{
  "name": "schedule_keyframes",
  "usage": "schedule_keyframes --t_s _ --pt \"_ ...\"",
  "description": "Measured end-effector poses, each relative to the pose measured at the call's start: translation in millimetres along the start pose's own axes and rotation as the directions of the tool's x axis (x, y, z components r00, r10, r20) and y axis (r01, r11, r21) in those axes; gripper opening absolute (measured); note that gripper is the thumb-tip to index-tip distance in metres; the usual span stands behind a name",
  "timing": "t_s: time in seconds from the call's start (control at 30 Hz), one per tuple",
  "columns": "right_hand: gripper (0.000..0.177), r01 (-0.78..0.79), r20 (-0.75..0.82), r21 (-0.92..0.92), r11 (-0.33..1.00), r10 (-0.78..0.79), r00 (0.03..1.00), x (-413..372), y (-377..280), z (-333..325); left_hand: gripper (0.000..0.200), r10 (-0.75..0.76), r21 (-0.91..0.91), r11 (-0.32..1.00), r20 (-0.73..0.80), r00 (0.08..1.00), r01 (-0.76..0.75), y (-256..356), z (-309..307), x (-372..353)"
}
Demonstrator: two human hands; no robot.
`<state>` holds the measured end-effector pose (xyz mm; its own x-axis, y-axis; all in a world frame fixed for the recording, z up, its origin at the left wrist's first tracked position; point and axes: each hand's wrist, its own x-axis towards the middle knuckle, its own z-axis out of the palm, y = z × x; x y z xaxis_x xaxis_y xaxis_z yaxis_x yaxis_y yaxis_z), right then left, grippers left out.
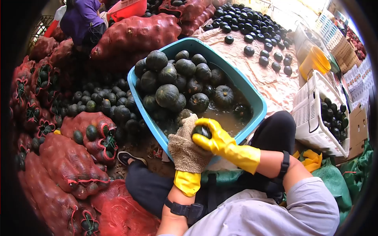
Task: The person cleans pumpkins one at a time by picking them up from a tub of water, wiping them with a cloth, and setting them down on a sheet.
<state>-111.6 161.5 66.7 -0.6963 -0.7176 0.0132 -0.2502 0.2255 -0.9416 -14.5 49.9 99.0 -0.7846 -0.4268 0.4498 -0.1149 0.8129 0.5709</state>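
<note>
A seated person in a grey shirt (267,212) leans over a blue tub (258,105). The right hand (217,137), in a yellow glove, has its fingers curled around a small dark squash (202,131) just above the tub's near rim. The left hand (189,143) wears a brown mitt (185,157) pressed against that squash; the mitt hides its fingers, so whether they grip cannot be told. Beyond, more squashes (167,95) are heaped in the tub's murky water (220,121). Red net sacks (73,163) crowd the left; a white crate (306,105) of squashes stands right. Farther off, squashes lie spread on a pale sheet (281,92), and a person in purple (80,19) is beside a bulging sack (138,35).
</note>
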Motion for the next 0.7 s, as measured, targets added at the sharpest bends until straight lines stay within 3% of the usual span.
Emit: schedule_keyframes --t_s 0.03,0.07,0.1,0.13,0.17,0.2,0.23,0.27,0.3,0.33,0.4,0.43,0.47,0.53,0.57,0.6,0.67,0.7 --pt "0.062 0.199 0.007 0.031 0.980 -0.199 0.980 -9 -1 2 0.060 0.002 0.031 1.000 -0.011 1.000 -0.001 0 -1 5" --pt "0.066 0.372 0.035 -0.072 0.925 -0.371 0.928 -10 -3 3 0.056 -0.002 0.059 0.998 -0.017 1.000 0.003 3 0 9" --pt "0.065 0.387 -0.038 -0.075 0.919 -0.391 0.920 -2 3 3 0.052 -0.007 0.085 0.996 -0.023 1.000 0.009 7 0 11" --pt "0.063 0.404 -0.109 -0.081 0.911 -0.411 0.905 14 13 0 0.053 -0.165 0.126 0.980 0.084 0.983 0.154 20 2 20" --pt "0.059 0.237 -0.257 -0.151 0.960 -0.270 0.928 33 25 0 0.054 -0.323 0.204 0.937 0.192 0.927 0.284 33 4 29" --pt "0.054 0.010 -0.437 -0.106 0.994 -0.055 0.898 51 30 -1 0.055 -0.462 0.305 0.874 0.288 0.839 0.377 46 6 38" --pt "0.055 0.033 -0.381 -0.070 0.997 -0.057 0.923 47 29 -3 0.053 -0.123 0.381 0.923 0.422 0.898 -0.053 16 44 30" --pt "0.055 0.054 -0.326 -0.032 0.998 -0.061 0.944 37 23 -4 0.051 0.234 0.417 0.780 0.497 0.835 -0.467 -14 81 23" --pt "0.057 0.136 -0.161 0.063 0.989 -0.125 0.979 18 16 0 0.053 0.172 0.339 0.889 0.379 0.909 -0.309 -18 69 18" --pt "0.059 0.124 -0.082 0.015 0.992 -0.123 0.989 1 14 8 0.055 0.133 0.236 0.950 0.287 0.949 -0.204 -22 44 14" --pt "0.057 0.262 -0.093 0.033 0.964 -0.258 0.962 8 18 4 0.059 0.090 0.145 0.982 0.215 0.973 -0.123 -20 37 13" --pt "0.060 0.191 -0.145 0.044 0.981 -0.183 0.972 24 12 -2 0.061 0.059 0.117 0.990 0.191 0.980 -0.082 -15 39 14" --pt "0.059 0.066 -0.380 -0.058 0.996 -0.083 0.921 40 18 6 0.063 0.024 0.105 0.993 0.175 0.984 -0.043 -11 38 16" --pt "0.057 0.024 -0.359 -0.012 1.000 -0.026 0.933 37 15 2 0.068 0.009 0.167 0.985 0.161 0.987 -0.036 -7 41 17" --pt "0.057 0.062 -0.152 0.116 0.991 -0.044 0.987 24 5 -1 0.070 0.058 0.225 0.969 0.177 0.982 -0.098 -9 37 15" --pt "0.055 0.241 0.031 0.121 0.963 -0.247 0.969 16 -5 -10 0.073 0.109 0.272 0.948 0.204 0.973 -0.163 -12 30 10" --pt "0.053 0.015 0.238 0.143 0.990 -0.049 0.970 13 -27 -30 0.078 0.146 0.319 0.923 0.226 0.963 -0.215 -17 21 6" --pt "0.050 -0.081 0.192 0.210 0.974 0.040 0.981 30 -15 -26 0.073 0.111 0.230 0.959 0.225 0.968 -0.164 -18 22 4"
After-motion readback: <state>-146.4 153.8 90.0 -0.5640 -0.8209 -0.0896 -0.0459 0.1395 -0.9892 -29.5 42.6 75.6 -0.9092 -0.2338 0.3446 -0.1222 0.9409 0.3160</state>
